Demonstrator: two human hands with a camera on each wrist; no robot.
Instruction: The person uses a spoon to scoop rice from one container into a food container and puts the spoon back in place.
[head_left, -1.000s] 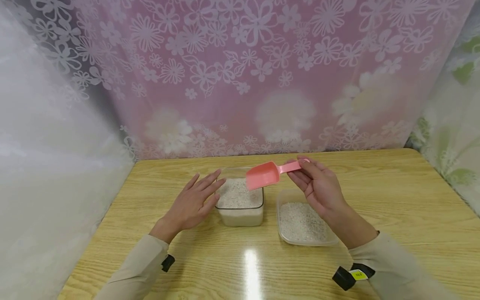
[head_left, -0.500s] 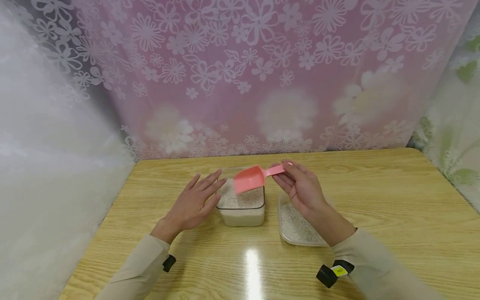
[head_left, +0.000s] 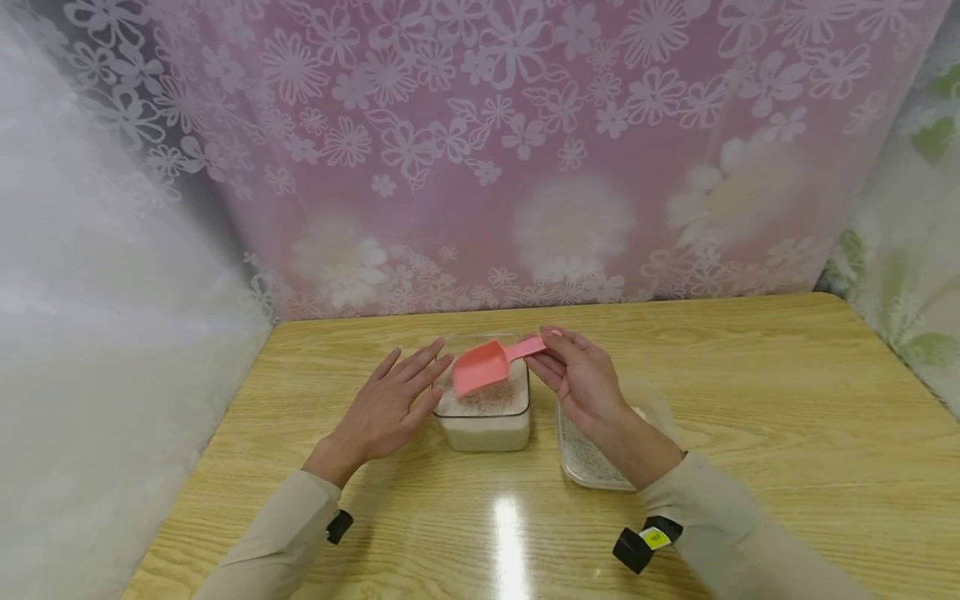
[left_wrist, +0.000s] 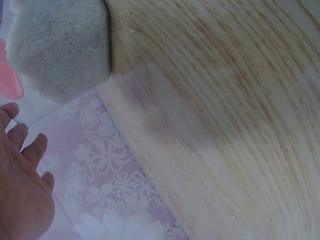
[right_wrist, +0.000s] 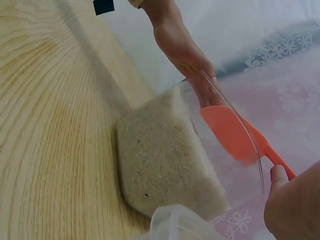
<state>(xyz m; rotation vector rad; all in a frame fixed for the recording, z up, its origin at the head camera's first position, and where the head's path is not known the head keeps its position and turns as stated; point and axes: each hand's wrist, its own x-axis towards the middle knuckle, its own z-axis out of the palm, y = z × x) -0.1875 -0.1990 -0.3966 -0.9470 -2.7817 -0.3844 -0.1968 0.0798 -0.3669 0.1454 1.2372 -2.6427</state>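
Observation:
My right hand pinches the handle of a pink scoop, thumb on top. The scoop's bowl hangs over the opening of a clear square container. Pale rice fills much of that container. In the right wrist view the orange-looking scoop bowl shows through the clear wall, above the rice. With fingers extended, my left hand lies at the container's left side, fingertips right at the rim. Partly hidden beneath my right forearm is a lower clear tub with rice in it.
Both containers stand on a wood-grain table. A pink flowered curtain hangs behind its back edge, with pale sheeting at the left. Black wrist cameras are strapped to both sleeves.
The right hand has moved left and slightly down with the scoop, from the container's right side to over its middle. The left hand stays in place.

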